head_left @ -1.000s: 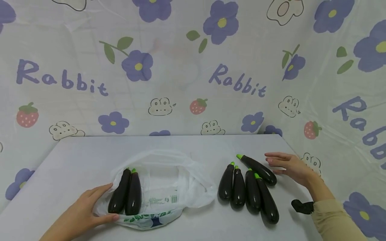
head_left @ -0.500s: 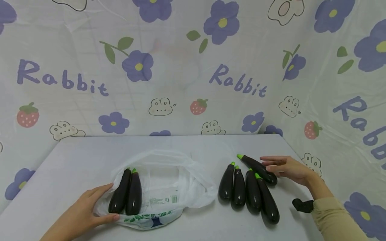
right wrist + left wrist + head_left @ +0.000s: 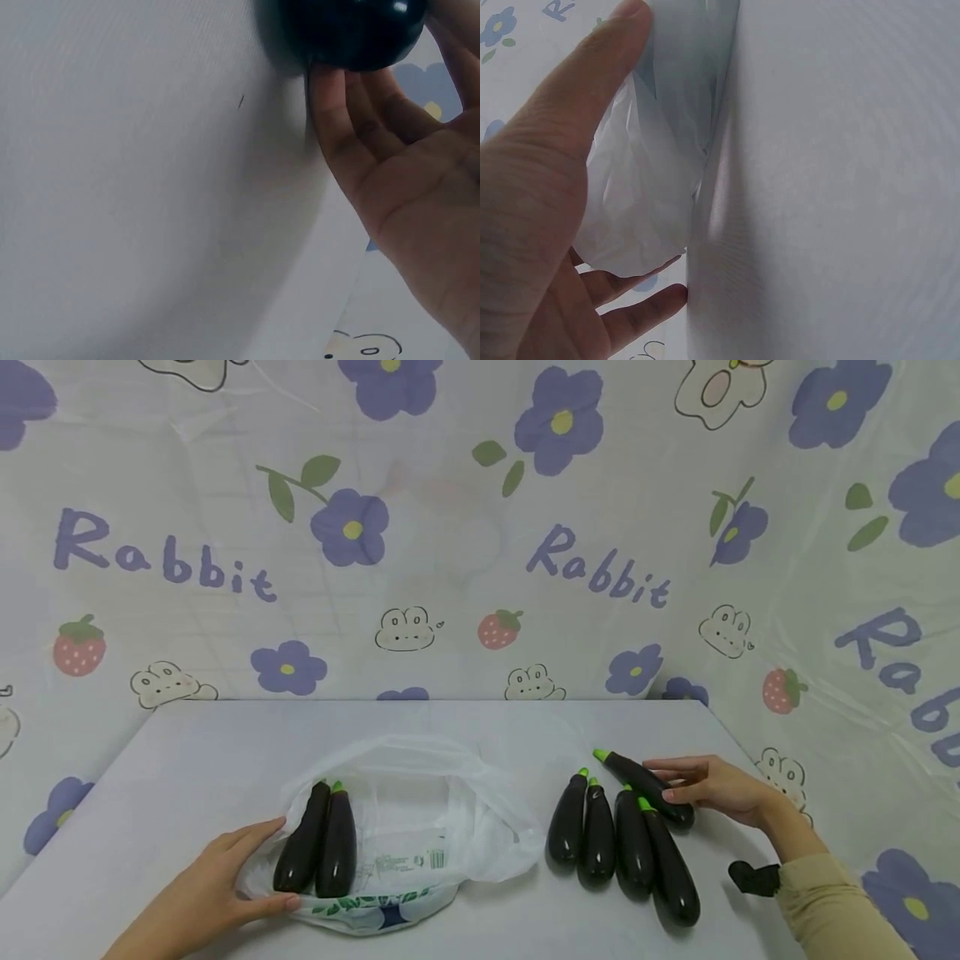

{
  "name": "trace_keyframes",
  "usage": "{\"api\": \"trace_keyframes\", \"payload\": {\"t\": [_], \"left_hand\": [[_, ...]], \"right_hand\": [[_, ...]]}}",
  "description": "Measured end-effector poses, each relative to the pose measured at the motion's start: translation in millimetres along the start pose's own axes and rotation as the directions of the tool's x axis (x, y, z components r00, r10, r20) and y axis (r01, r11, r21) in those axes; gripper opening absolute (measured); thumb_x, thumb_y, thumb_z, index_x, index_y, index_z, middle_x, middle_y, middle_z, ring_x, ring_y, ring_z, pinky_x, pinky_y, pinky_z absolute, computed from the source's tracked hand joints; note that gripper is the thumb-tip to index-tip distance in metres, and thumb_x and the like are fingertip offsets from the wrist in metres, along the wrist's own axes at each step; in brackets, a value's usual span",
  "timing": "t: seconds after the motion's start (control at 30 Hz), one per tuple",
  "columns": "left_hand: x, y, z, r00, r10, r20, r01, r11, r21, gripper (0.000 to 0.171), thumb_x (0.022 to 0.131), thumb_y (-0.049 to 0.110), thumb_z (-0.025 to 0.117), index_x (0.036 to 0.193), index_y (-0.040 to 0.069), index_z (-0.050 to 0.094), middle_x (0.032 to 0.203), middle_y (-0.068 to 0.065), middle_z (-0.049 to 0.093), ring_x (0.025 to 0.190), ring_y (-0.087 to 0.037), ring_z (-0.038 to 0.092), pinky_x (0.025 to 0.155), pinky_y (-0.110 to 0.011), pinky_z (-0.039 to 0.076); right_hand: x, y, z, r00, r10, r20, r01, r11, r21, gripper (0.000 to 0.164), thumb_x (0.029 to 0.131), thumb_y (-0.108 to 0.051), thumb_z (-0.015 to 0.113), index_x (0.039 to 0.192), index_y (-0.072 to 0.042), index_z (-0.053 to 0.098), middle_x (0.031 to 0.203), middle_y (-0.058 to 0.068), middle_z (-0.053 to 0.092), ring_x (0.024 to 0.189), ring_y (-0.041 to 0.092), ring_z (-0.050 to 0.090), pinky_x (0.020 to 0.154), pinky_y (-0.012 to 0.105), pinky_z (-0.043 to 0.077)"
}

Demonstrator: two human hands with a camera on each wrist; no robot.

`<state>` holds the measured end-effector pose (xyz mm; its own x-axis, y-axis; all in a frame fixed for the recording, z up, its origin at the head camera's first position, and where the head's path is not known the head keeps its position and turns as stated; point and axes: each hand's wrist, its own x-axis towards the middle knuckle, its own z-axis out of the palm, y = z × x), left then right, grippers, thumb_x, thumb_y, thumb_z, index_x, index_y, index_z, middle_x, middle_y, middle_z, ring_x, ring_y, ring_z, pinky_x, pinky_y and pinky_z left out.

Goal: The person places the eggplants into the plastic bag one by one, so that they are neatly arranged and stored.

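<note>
In the head view my left hand (image 3: pixel 206 885) holds the left end of a white plastic bag (image 3: pixel 390 760), thumb along its front edge and fingers behind. Between that thumb and the fingers, the left wrist view shows thin bag film (image 3: pixel 652 195). Two dark, glossy eggplants (image 3: pixel 337 843) with green stems lie side by side in the bag's mouth, near the hand. On the right, my right hand (image 3: pixel 716 789) grips the fat end of an eggplant (image 3: pixel 637 774), thumb in front, fingers behind. Its rounded end (image 3: pixel 356 34) shows against the fingers in the right wrist view.
Several more eggplants (image 3: pixel 597 835) lie in a row on the white table (image 3: pixel 510 927), just right of the bag and in front of the gripped one. A black object (image 3: pixel 753 878) sticks out at the right cuff. A printed curtain (image 3: pixel 450 552) hangs behind the table.
My right hand has moved left and down onto the rear eggplant and closed its thumb and fingers around it. The left hand stays at the bag. The head view has shifted slightly.
</note>
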<state>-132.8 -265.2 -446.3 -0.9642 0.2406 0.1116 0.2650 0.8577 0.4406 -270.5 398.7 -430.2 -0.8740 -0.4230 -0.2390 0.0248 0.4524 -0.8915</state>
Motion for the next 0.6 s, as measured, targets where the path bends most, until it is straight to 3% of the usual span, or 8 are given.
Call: {"api": "trace_keyframes", "payload": {"t": [0.3,0.6], "left_hand": [[-0.9,1.1,-1.6,1.0,-0.008,0.021,0.008,1.0,-0.001,0.105,0.066,0.077,0.07,0.144,0.009,0.048,0.136,-0.022,0.051,0.123,-0.045,0.046,0.088,-0.067,0.043],[-0.1,0.7,-0.1,1.0,-0.002,0.013,0.002,1.0,0.005,0.104,0.067,0.077,0.069,0.144,0.01,0.048,0.136,-0.021,0.051,0.123,-0.044,0.046,0.088,-0.067,0.044]], "right_hand": [[0.1,-6.8,3.4,0.997,0.073,-0.033,-0.073,0.997,-0.004,0.063,0.089,-0.018,0.074,0.146,-0.008,0.048,0.145,0.026,0.043,0.133,0.038,0.041,0.101,0.051,0.042],[-3.5,-9.7,6.5,0.997,0.063,-0.043,-0.065,0.997,-0.033,0.059,0.09,-0.02,0.072,0.144,-0.009,0.051,0.15,0.024,0.036,0.139,0.043,0.029,0.104,0.058,0.036]]}}
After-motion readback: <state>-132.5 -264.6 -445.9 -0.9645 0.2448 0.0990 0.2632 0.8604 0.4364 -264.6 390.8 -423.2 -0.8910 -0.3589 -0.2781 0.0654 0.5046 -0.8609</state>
